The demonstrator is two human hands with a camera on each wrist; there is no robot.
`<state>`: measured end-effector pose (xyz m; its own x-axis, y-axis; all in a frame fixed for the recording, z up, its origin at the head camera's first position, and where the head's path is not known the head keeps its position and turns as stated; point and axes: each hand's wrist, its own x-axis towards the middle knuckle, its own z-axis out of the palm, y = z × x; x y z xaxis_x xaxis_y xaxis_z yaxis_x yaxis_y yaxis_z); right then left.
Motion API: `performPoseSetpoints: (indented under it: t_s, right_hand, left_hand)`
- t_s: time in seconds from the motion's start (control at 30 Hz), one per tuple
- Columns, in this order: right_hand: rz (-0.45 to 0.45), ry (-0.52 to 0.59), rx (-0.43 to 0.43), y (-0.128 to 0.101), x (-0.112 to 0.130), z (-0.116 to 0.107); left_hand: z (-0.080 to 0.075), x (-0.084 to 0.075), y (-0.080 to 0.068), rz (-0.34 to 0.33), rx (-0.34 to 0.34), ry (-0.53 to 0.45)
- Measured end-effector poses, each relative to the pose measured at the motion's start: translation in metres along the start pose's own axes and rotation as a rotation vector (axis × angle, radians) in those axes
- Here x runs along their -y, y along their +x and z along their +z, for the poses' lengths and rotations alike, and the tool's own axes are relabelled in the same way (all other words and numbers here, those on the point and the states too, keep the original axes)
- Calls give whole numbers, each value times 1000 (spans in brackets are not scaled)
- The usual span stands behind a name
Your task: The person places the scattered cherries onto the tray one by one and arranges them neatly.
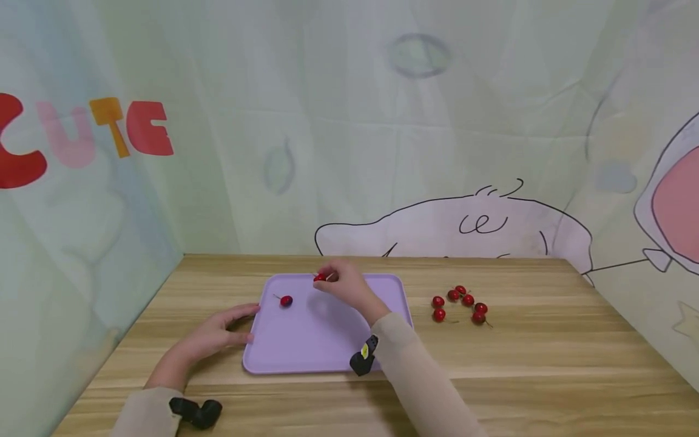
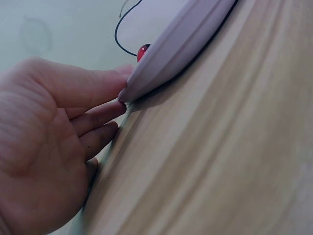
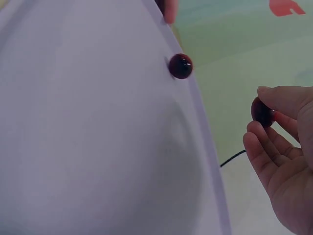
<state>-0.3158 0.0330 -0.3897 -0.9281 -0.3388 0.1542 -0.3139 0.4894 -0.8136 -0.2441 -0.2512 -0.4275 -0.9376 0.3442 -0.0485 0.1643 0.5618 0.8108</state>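
My right hand (image 1: 345,284) pinches a red cherry (image 1: 320,277) between thumb and fingertips, over the far part of the lilac tray (image 1: 306,352). In the right wrist view this cherry (image 3: 262,112) looks dark, held off the tray surface. Another cherry (image 1: 286,301), its stem pointing left, lies on the tray near the left rim. My left hand (image 1: 214,332) rests at the tray's left edge, thumb and fingers fairly straight and spread along it. The left wrist view has the thumb against the rim (image 2: 168,63) and the other fingers lower, by the table.
Several stemmed cherries (image 1: 468,300) lie loosely grouped on the wooden table (image 1: 524,376), right of the tray. A printed cloth backdrop (image 1: 349,152) stands behind the table and along both sides. Each wrist carries a black camera.
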Motion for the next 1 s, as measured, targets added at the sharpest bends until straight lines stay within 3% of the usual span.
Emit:
performPoseSetpoints:
  t_s: [0.33,1.0]
  right_hand:
    - [32,54,-8,-1,-8,18]
    - [135,50,-16,-1,-9,38]
  left_hand:
    - [1,0,1,0,-3,1]
    - [0,-1,1,-4,2,6]
